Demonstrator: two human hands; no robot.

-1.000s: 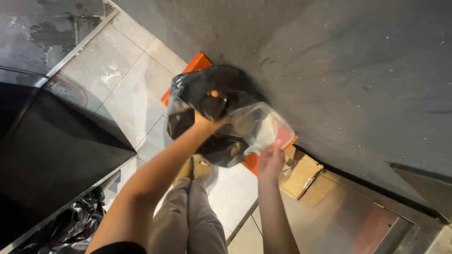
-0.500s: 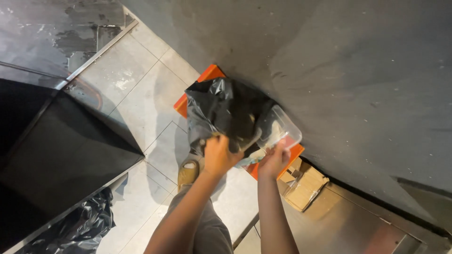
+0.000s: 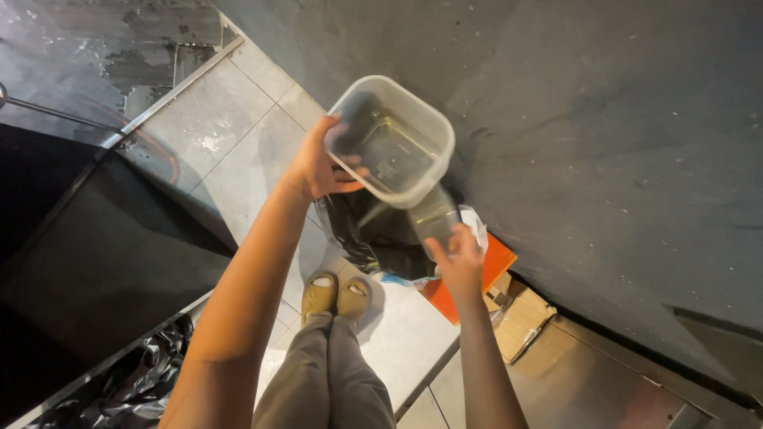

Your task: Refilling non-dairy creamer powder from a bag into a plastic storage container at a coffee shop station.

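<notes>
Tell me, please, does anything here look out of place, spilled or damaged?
Nothing looks spilled or broken. The left hand holds a clear plastic container tilted over the black bag. A torn cardboard box lies on the tiled floor beside the orange bin.

Your clear plastic container (image 3: 389, 143) covers the upper part of the black bin bag (image 3: 373, 238), so you cannot see into the bag's mouth. Below the container, your right hand (image 3: 459, 266) grips something clear and too blurred to identify. The orange bin (image 3: 477, 278) under the bag is mostly hidden.
</notes>
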